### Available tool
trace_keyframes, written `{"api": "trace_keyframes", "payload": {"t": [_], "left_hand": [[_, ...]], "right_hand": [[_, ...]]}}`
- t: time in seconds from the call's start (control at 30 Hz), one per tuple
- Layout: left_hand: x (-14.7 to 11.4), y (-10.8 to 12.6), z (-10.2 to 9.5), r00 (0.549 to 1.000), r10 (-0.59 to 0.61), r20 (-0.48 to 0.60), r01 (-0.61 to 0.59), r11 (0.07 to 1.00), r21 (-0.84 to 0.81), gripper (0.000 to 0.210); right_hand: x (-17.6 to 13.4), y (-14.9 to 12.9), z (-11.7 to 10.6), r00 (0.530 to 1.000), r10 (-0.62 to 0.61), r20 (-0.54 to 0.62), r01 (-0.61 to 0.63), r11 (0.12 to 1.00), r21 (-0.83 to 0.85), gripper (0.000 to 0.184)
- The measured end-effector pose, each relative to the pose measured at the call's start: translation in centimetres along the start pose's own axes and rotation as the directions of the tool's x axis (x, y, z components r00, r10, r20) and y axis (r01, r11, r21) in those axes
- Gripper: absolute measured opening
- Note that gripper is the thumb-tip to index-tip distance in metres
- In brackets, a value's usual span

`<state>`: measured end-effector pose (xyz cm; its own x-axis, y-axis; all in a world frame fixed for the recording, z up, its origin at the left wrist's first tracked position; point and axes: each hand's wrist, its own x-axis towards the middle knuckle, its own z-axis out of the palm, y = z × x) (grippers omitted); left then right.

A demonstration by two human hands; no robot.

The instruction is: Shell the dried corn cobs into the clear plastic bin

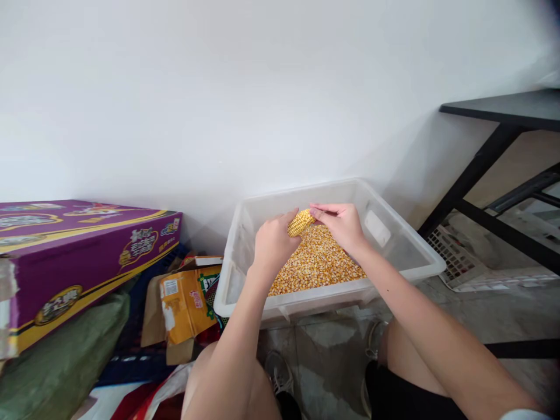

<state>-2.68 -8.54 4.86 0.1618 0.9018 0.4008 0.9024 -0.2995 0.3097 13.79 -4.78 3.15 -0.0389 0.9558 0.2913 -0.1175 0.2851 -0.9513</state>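
Between my two hands is a yellow corn cob (300, 223), tilted and held above a white plastic bin (330, 296). My left hand (275, 240) grips the cob's left end, thumb and fingers wrapped round it. At the other end, the thumb and fingers of my right hand (341, 221) pinch the cob near its tip. Loose corn kernels (321, 259) cover the floor of the bin below. Part of the cob is hidden behind my fingers.
A purple carton (100, 251) stands to the left, over a green sack (70, 356). An opened orange cardboard box (188, 303) lies beside the bin. On the right are a black table (503, 111) and a white basket (464, 256). A white wall (262, 87) rises behind.
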Motion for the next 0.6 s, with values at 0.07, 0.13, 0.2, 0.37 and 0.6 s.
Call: {"api": "trace_keyframes", "payload": {"t": [0.07, 0.13, 0.2, 0.37, 0.6], "left_hand": [[0.1, 0.1, 0.0, 1.000, -0.018, 0.011, 0.018, 1.000, -0.022, 0.065], [0.3, 0.4, -0.2, 0.999, -0.040, 0.036, 0.041, 0.999, -0.032, 0.063], [0.4, 0.6, -0.6, 0.996, -0.052, 0.073, 0.056, 0.997, -0.044, 0.061], [0.5, 0.9, -1.5, 0.978, -0.014, 0.206, 0.046, 0.988, -0.148, 0.058], [0.5, 0.3, -1.3, 0.978, -0.030, 0.204, 0.111, 0.912, -0.395, 0.050]], "right_hand": [[-0.1, -0.1, 0.2, 0.998, -0.014, -0.066, 0.014, 1.000, 0.006, 0.034], [-0.2, -0.1, 0.3, 0.994, -0.019, -0.107, 0.018, 1.000, -0.003, 0.032], [-0.2, -0.1, 0.1, 0.993, -0.004, -0.122, 0.004, 1.000, -0.008, 0.031], [0.0, 0.0, -1.2, 0.993, 0.086, -0.079, -0.086, 0.996, 0.009, 0.030], [0.5, 0.5, -2.9, 0.938, 0.283, -0.201, -0.235, 0.944, 0.232, 0.017]]}}
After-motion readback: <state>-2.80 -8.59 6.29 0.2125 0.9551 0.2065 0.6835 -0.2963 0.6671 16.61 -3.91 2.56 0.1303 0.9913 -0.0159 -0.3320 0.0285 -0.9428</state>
